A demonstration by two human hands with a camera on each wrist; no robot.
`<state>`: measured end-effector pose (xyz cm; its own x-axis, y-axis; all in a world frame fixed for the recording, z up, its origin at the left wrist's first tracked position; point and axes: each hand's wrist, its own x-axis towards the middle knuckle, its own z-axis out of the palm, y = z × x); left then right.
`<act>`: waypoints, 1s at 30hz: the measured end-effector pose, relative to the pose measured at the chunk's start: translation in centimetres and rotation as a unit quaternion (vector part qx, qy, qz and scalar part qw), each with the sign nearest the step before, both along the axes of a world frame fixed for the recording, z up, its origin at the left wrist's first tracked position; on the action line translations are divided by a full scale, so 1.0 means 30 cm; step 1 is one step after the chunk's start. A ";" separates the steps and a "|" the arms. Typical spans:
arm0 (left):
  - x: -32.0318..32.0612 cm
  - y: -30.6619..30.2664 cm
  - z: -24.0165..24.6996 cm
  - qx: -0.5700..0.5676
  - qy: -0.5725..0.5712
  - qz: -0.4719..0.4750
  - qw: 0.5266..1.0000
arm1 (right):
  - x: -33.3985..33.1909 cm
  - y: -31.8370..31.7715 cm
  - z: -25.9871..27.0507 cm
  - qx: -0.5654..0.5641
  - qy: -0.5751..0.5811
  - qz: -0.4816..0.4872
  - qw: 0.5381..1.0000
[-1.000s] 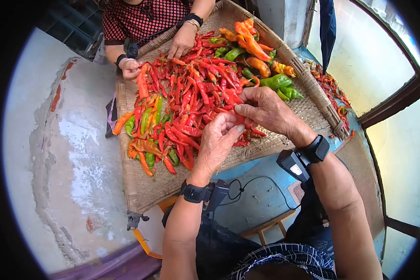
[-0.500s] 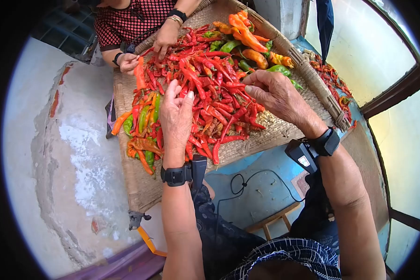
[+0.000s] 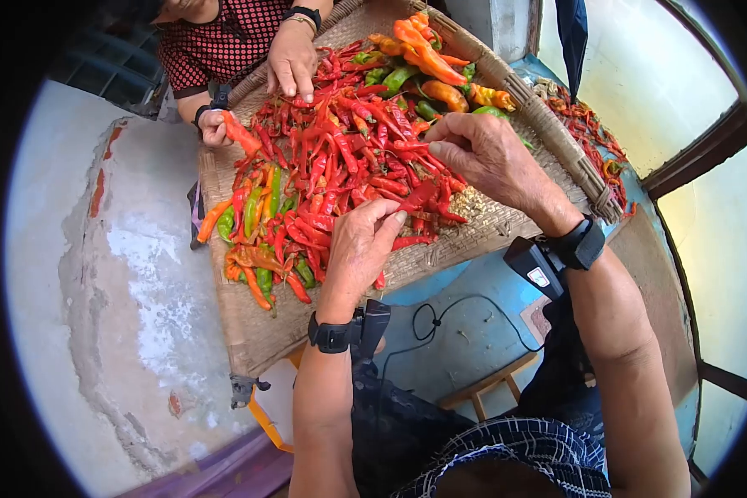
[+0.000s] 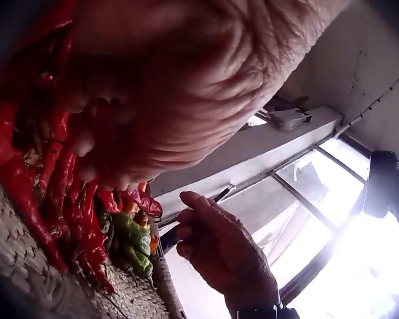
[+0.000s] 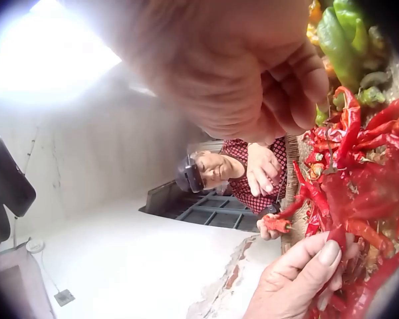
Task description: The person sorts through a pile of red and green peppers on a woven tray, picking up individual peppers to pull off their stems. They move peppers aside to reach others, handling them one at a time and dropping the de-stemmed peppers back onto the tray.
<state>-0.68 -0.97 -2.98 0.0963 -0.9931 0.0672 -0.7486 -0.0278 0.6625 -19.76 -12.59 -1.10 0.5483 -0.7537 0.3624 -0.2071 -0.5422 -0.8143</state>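
Whereas the left hand [image 3: 357,247] was loose before, it now pinches a red pepper [image 3: 421,197], putting one in hand; the pepper juts past thumb and fingertips over the pile [image 3: 319,170] on a woven tray [image 3: 261,336]. The right hand [image 3: 491,162] curls nearby (I cannot tell whether it grips anything).

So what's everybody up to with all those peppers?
Two people are handling peppers over a woven tray. The near person's left hand pinches a red pepper; their right hand hovers with fingers curled, nothing visibly held. The far person holds an orange-red pepper in one hand, the other hand at the pile.
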 end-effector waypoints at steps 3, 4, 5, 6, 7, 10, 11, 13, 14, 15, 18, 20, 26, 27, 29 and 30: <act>0.070 0.017 0.028 0.097 0.135 -0.017 0.986 | -0.008 -0.006 0.001 -0.022 -0.006 -0.042 0.999; 0.096 0.016 0.039 0.096 0.132 -0.015 0.986 | -0.010 -0.006 -0.001 -0.023 -0.010 -0.040 0.999; 0.120 0.010 0.051 0.103 0.166 0.026 0.980 | -0.013 -0.006 -0.003 -0.017 0.006 -0.031 0.999; 0.139 -0.002 0.066 0.109 0.200 0.066 0.972 | -0.016 -0.006 -0.007 -0.011 0.023 -0.023 0.999; 0.166 -0.023 0.063 0.028 0.224 0.113 0.968 | -0.013 -0.007 -0.020 -0.015 0.005 -0.014 1.000; 0.234 -0.095 0.076 -0.172 0.045 0.169 0.969 | -0.014 -0.001 -0.027 -0.008 -0.013 -0.012 1.000; 0.248 -0.096 0.069 -0.172 0.046 0.169 0.969 | -0.014 0.000 -0.023 -0.009 -0.013 -0.012 1.000; 0.267 -0.095 0.040 -0.058 -0.268 0.200 0.941 | -0.014 0.001 -0.016 -0.029 0.007 -0.012 0.999; 0.268 -0.096 0.018 -0.057 -0.268 0.199 0.941 | -0.010 0.002 -0.021 -0.029 0.007 -0.013 0.999; 0.260 -0.100 -0.004 -0.018 -0.242 0.187 0.952 | -0.003 0.003 -0.025 -0.035 -0.005 -0.002 0.999; 0.231 -0.114 -0.047 0.014 -0.216 0.143 0.966 | 0.003 0.009 -0.020 -0.011 0.000 0.008 1.000; 0.186 -0.108 -0.053 -0.072 -0.234 0.096 0.965 | 0.008 0.008 -0.027 -0.042 -0.009 0.006 0.999; 0.017 -0.075 -0.022 -0.135 -0.206 -0.024 0.969 | 0.005 0.010 -0.036 -0.055 -0.010 0.000 0.998; 0.004 -0.070 -0.035 -0.151 -0.221 -0.044 0.963 | 0.006 0.012 -0.037 -0.055 -0.009 0.001 0.998; -0.017 -0.058 -0.050 -0.167 -0.235 -0.062 0.956 | 0.010 0.013 -0.038 -0.053 -0.015 -0.002 0.998; -0.029 -0.050 -0.050 -0.165 -0.259 -0.078 0.948 | 0.011 0.013 -0.036 -0.053 -0.014 0.000 0.998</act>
